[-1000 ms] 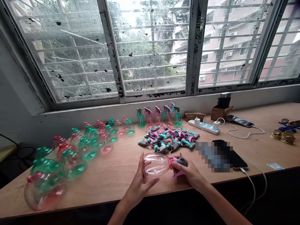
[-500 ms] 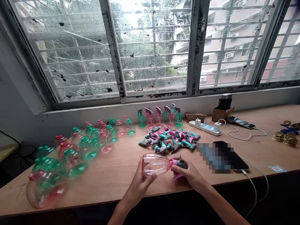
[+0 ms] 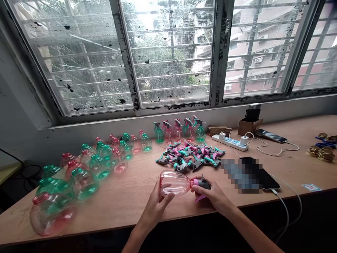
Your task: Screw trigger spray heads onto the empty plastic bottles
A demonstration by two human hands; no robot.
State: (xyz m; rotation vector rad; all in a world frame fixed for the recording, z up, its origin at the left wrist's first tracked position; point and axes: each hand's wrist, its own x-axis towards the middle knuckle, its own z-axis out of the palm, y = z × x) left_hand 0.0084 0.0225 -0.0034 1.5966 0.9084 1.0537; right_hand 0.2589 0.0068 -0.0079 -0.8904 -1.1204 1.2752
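Note:
A clear pink spray bottle [image 3: 175, 181] lies sideways above the table's front edge, between my two hands. My left hand [image 3: 157, 203] is wrapped round its base end, the thumb along the lower side. At the neck, my right hand [image 3: 212, 193] grips the grey and pink trigger sprayer head [image 3: 203, 183], which sits on the bottle's mouth. Whether the collar is fully tightened cannot be seen. Just beyond the bottle lies a pile of loose trigger sprayer heads [image 3: 191, 156] in grey, pink and teal.
Open pink and green bottles [image 3: 86, 184] stand in rows at left. Several bottles with sprayers [image 3: 178, 131] line the wall under the window. A power strip [image 3: 230, 142], a phone [image 3: 259, 174] with a cable, a small cardboard box [image 3: 249, 125] and gold-coloured items [image 3: 320, 153] occupy the right side.
My left thumb has lifted slightly and shifted along the bottle. The right hand keeps its hold on the sprayer head, and the bottle stays in nearly the same place.

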